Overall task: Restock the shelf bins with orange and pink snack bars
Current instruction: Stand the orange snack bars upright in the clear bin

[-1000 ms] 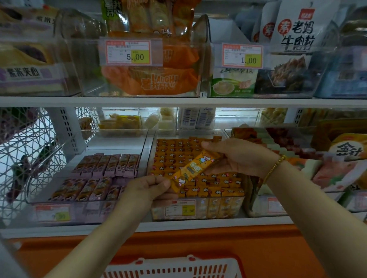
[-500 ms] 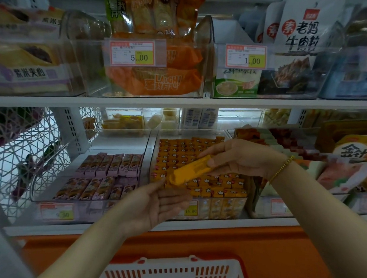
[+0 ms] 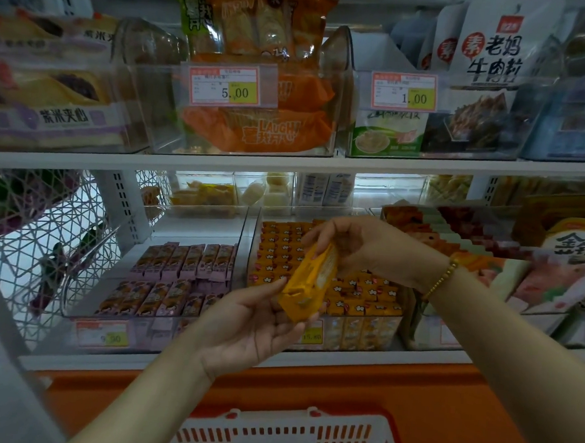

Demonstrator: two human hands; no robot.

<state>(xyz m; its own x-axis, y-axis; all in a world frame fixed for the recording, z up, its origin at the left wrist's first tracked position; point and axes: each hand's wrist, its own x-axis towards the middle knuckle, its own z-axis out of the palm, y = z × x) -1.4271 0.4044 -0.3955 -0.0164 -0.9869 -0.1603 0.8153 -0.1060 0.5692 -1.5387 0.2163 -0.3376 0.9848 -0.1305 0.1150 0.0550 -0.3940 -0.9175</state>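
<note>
An orange snack bar [image 3: 309,284] is held upright and tilted in front of the lower shelf. My right hand [image 3: 361,246] pinches its upper end from above. My left hand [image 3: 261,322] lies palm up under its lower end, thumb and fingers touching the wrapper. Behind the bar stands a clear bin [image 3: 356,334] packed with several orange bars [image 3: 358,294]. To its left a second clear bin [image 3: 134,328] holds several pink bars [image 3: 178,269] in two rows.
A red and white basket [image 3: 291,437] sits below my arms. A white wire rack [image 3: 43,240] fills the left. The upper shelf [image 3: 287,166] carries clear bins of bagged snacks with price tags. More packets lie to the right of the orange bin.
The orange bar has turned from a slanted, face-up lie to a steeper one showing its back seam. My left hand opened under its lower end, and my right hand rotated over the top.
</note>
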